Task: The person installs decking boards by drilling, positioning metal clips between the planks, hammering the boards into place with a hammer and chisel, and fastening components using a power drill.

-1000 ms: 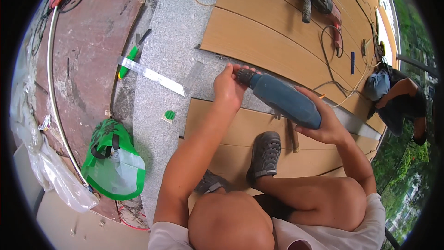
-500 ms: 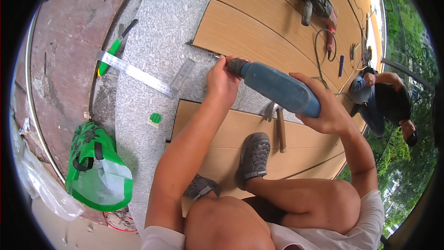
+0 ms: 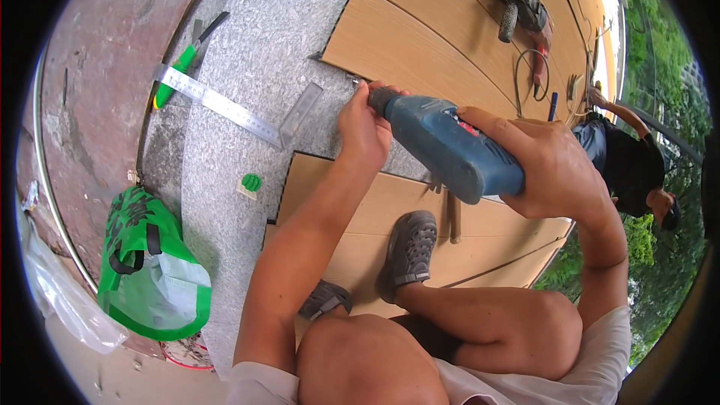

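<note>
A blue electric drill (image 3: pixel 442 142) lies across the space before me, its black chuck to the left, level with the edge of the wood-grain decking boards (image 3: pixel 405 37). Around the rear of its body my right hand (image 3: pixel 551 169) is closed, index finger stretched along the side. My left hand (image 3: pixel 365 127) is closed at the chuck, thumb and fingers about the front end. A small metal tip shows just past the left thumb, beside the board edge; what else those fingers pinch is hidden. A hammer (image 3: pixel 454 217) rests on the nearer boards, partly behind the drill.
On grey stone lie a metal try square (image 3: pixel 225 109), a green utility knife (image 3: pixel 176 79) and a green round piece (image 3: pixel 251 181). A green bag (image 3: pixel 154 270) stands at left. A corded red-and-black drill (image 3: pixel 525 15) sits on the far boards. Another person (image 3: pixel 626 150) crouches at right.
My right hand has turned further over the drill's rear, and the drill has rolled and tilted, showing more of its side. My left hand stays at the chuck. My view has shifted slightly.
</note>
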{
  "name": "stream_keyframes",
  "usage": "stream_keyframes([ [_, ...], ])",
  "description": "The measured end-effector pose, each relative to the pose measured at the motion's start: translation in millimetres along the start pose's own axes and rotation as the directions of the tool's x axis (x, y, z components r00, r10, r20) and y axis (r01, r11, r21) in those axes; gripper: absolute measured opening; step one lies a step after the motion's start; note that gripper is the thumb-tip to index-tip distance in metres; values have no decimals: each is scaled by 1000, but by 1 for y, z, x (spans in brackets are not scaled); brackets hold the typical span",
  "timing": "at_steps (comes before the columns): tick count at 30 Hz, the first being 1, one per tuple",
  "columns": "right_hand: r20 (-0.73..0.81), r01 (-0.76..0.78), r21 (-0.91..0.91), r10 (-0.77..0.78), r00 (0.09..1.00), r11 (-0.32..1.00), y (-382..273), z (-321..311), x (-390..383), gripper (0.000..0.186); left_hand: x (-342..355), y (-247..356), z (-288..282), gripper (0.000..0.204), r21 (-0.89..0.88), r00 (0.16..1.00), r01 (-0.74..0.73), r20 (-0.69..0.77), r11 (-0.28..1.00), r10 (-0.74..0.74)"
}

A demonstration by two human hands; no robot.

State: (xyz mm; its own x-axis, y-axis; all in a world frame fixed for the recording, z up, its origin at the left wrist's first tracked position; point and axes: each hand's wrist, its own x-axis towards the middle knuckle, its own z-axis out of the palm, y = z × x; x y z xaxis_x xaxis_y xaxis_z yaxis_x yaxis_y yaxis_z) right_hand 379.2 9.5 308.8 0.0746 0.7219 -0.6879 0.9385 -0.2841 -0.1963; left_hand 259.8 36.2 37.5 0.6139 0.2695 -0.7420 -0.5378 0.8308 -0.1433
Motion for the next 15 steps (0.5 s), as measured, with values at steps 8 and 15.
stream_keyframes([
  [8, -30, -161, 315, 180, 983, 935, 3, 5, -1, 78, -68, -2, 48, 49, 454, 271, -870, 765, -191, 585],
  [15, -35, -254, 491, 311, 950, 833, -7, 15, 2, 71, -56, 12, 86, 51, 198, 120, -930, 960, -309, 253],
])
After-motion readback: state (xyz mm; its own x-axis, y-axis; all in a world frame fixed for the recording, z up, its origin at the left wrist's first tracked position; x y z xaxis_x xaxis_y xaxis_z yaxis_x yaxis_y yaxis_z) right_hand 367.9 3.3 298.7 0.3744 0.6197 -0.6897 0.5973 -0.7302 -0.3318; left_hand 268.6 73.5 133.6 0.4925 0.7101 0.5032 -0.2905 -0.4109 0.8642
